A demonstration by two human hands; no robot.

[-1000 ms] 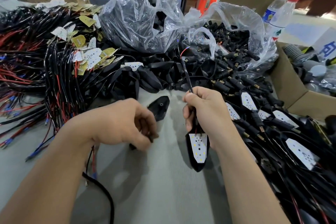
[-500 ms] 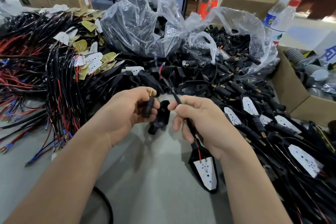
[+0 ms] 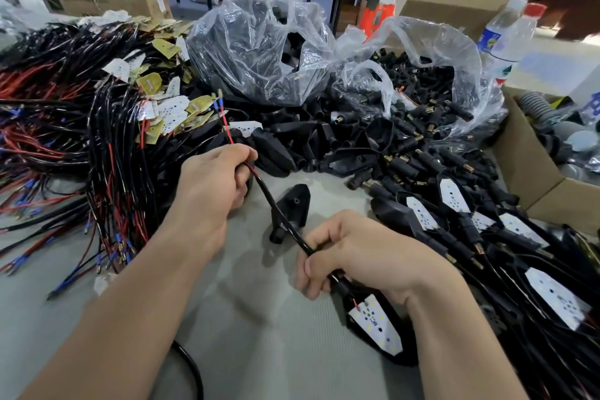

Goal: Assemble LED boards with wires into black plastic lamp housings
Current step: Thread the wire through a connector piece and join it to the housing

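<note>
My right hand (image 3: 350,250) grips the stem of a black lamp housing (image 3: 399,351) with a white LED board (image 3: 375,323) seated in it, low at centre right. A black sheathed wire (image 3: 282,217) runs from that stem up and left to my left hand (image 3: 214,182), which pinches it where the red and black leads (image 3: 227,130) emerge. Whether the left hand also holds a small black part is hidden. An empty black housing (image 3: 292,208) lies on the grey mat between my hands.
Bundles of red and black wires (image 3: 65,146) with LED boards cover the left. Two clear bags (image 3: 259,42) of black parts stand behind. Assembled housings with boards (image 3: 519,256) pile up on the right beside a cardboard box (image 3: 532,172) and bottles (image 3: 506,32).
My left hand has taken hold of the wire's free end and pulled it up and left. My right hand has slid down to the housing's stem, and the wire is now stretched between them.
</note>
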